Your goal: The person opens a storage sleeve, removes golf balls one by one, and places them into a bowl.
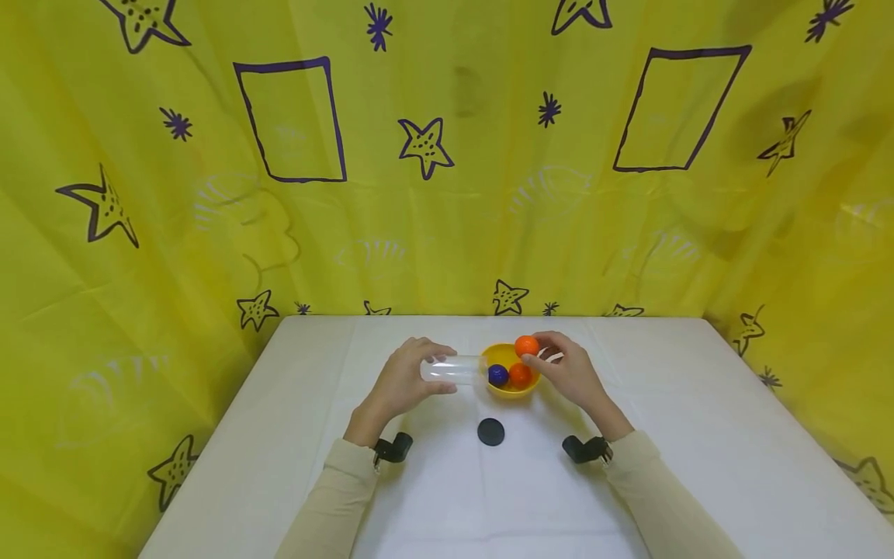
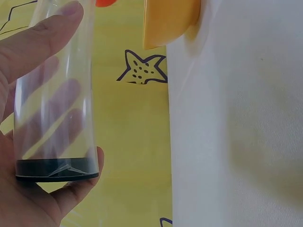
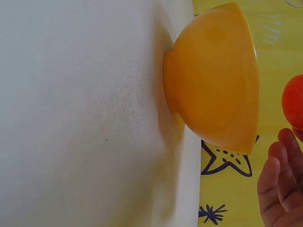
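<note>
My left hand [image 1: 408, 376] grips a clear plastic tube [image 1: 457, 369] held on its side above the table, its far end toward the bowl. In the left wrist view the tube [image 2: 57, 104] shows a black cap [image 2: 57, 169] on one end, and nothing else shows inside. Over the right rim of a yellow bowl [image 1: 510, 394], my right hand [image 1: 569, 371] pinches an orange ball [image 1: 527, 346] between thumb and fingers. Inside the bowl lie a dark blue ball [image 1: 498, 376] and another orange ball [image 1: 520, 376]. The right wrist view catches the held ball [image 3: 294, 101] only partly.
A black round lid [image 1: 491, 432] lies flat on the white table [image 1: 447, 497], nearer to me than the bowl. Behind the table's far edge hangs a yellow curtain [image 1: 461, 233] with star drawings, and it continues along both sides.
</note>
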Available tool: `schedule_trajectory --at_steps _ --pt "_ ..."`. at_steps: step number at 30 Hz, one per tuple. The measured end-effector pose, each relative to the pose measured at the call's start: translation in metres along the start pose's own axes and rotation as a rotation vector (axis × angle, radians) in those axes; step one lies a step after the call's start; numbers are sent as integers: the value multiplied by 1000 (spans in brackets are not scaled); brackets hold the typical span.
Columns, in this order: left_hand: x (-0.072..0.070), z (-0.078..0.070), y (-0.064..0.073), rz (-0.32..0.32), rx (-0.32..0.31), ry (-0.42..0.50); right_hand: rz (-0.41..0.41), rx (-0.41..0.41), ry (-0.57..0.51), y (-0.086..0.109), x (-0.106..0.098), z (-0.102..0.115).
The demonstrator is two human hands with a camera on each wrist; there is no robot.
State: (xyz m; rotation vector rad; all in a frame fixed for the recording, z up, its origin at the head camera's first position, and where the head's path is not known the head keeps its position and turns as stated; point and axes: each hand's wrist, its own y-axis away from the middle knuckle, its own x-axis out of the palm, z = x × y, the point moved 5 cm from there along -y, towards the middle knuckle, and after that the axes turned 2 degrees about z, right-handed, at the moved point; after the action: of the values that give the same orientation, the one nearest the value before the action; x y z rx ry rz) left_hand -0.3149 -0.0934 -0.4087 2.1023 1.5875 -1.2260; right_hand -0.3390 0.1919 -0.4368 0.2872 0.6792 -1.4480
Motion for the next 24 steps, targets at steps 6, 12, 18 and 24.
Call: schedule_trajectory --at_steps 6,12,18,24 --pt "1 0 0 -1 -14 -14 23 -6 6 -11 8 1" --pt "0 0 1 -13 -17 -19 46 28 18 -18 16 1" --pt "1 0 1 -15 -13 -9 75 88 35 -20 23 -3" --pt "2 0 1 -4 -4 -1 74 107 46 -23 28 -6"
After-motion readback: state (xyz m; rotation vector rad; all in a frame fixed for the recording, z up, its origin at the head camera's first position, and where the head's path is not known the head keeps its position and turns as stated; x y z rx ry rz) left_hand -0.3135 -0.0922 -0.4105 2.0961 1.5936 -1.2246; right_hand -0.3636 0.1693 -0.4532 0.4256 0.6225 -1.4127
